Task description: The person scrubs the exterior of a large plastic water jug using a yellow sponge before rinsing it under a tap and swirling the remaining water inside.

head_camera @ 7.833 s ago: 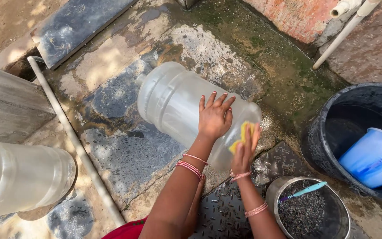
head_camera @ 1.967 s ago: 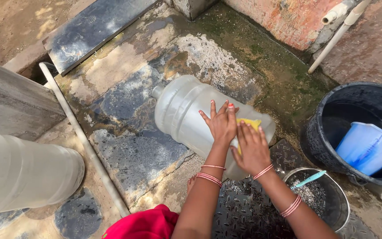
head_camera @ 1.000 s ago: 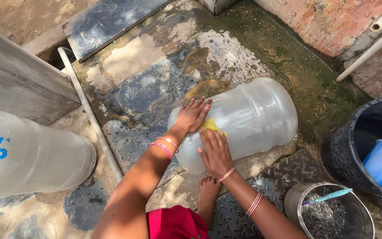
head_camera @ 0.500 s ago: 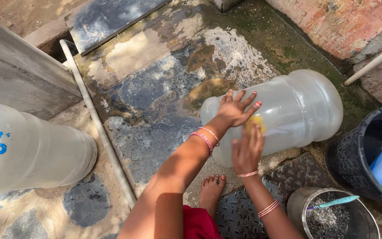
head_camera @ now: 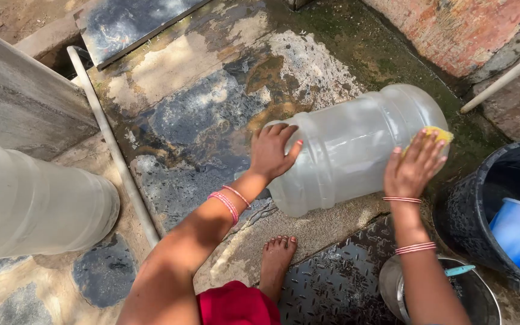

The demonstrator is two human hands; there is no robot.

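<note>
Centre frame: jug (head_camera: 356,150) on its side, scrubbing under way. Left hand (head_camera: 272,151) spread flat, bracing it; right hand (head_camera: 413,168) pressing sponge (head_camera: 439,133). Further rubbing, jug turned, judged next.

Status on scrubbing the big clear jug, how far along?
Mid-scrub. The large translucent plastic water jug lies on its side on wet stone; left hand steadies its base end, right hand presses a yellow sponge near its shoulder. A second translucent jug lies apart, untouched. No visible suds.

Black bucket (head_camera: 489,222) crowds right of the jug (head_camera: 356,147). Steel pot (head_camera: 434,295) below. Open wet stone floor (head_camera: 212,114) left
</note>
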